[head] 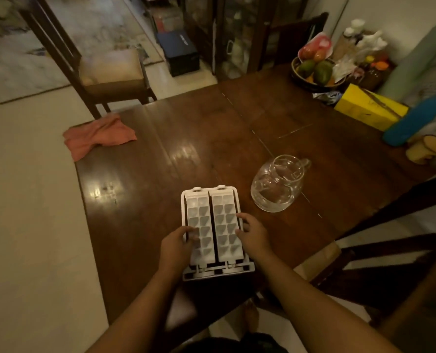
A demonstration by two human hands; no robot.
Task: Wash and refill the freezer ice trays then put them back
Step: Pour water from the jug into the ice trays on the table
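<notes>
Because the ice trays (213, 225) sit side by side in one white frame (206, 191), they should lift as a single rigid piece, and that frame is the sensible place to take hold. It rests flat on the worktop (212, 138), its near end almost at the near lip.

The left hand (178, 242) is curled over the frame's left side with the thumb lying on the left tray. The right hand (254, 234) has bent fingers hooked on the right rim, so both hands grip the long sides about midway.

Thin moulded plastic like this is probably light and fairly stiff, but slick if wet. If the cells hold water, which the dim light does not let me tell, any tilt would spill it. A level lift by both long sides looks safest; carried by one end it would likely tip.

Just to the right, apart from the frame, stands a glass pitcher (275, 189) with a little water in the bottom. It is fragile and lies in the path of a sideways swing. Bare wood runs ahead and to the left as far as a pink cloth (97, 137) draped over the far left corner. A fruit bowl (313, 84), a yellow box (367, 110) and a blue bottle (415, 118) crowd the far right, well apart. A chair (110, 70) stands beyond the far edge.
</notes>
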